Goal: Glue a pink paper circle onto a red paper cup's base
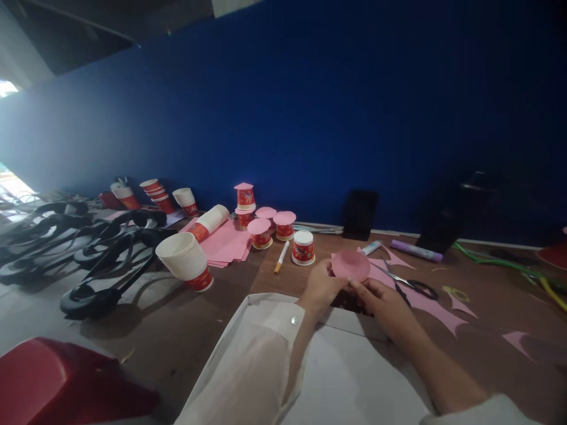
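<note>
Legible text: none — no word, number, brand or sign can be read. Surfaces bearing print or marks are recorded below. Upturned red cup (pixel 303 251): pale and gold marks on the red band, too small to resolve (whether lettering or ornament cannot be determined). Nested cups (pixel 186 262) at left: gold marks on the red band near the base, likewise unreadable. Purple tube (pixel 416 251) at right: pale markings along the barrel — blurred. Pale tube (pixel 371 247) nearby: surface detail illegible.

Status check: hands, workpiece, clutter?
Left hand and right hand gripping pink disc. Inverted red cup standing left of it. Scissors, pink scrap close by, right.
</note>
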`<state>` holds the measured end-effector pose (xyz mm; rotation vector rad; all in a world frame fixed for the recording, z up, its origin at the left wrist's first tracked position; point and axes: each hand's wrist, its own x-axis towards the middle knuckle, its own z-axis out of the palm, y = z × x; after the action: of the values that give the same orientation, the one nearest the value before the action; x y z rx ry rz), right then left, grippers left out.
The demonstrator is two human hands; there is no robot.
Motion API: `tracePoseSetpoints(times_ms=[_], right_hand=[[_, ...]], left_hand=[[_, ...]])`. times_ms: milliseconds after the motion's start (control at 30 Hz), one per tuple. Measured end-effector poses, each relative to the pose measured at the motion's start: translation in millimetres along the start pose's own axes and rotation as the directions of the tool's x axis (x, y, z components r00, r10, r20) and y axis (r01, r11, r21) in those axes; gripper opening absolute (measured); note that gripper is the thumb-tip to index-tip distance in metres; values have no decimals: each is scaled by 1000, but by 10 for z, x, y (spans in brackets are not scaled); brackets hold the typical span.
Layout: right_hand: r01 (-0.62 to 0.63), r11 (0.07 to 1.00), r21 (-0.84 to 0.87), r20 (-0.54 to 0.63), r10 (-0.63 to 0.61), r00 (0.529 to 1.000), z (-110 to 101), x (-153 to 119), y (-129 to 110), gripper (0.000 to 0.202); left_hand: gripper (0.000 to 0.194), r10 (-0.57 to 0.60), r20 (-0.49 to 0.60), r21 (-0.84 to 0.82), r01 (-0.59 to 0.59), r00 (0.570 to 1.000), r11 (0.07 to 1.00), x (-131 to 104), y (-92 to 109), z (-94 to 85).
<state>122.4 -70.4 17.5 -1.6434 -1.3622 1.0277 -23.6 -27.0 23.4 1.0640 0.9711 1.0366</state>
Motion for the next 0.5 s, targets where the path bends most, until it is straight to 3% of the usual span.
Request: tracePoseSetpoints(times_ms=[333,500], right_hand=[[15,1000,-6,-80,-15,997,-20,26,28,48],[94,994,-59,-62,-98,993,7,-6,-9,50]], left_hand=[[40,-17,132,-131,35,991,991,0,3,-24],[46,-85,100,-149,99,991,984,-13,32,-29]])
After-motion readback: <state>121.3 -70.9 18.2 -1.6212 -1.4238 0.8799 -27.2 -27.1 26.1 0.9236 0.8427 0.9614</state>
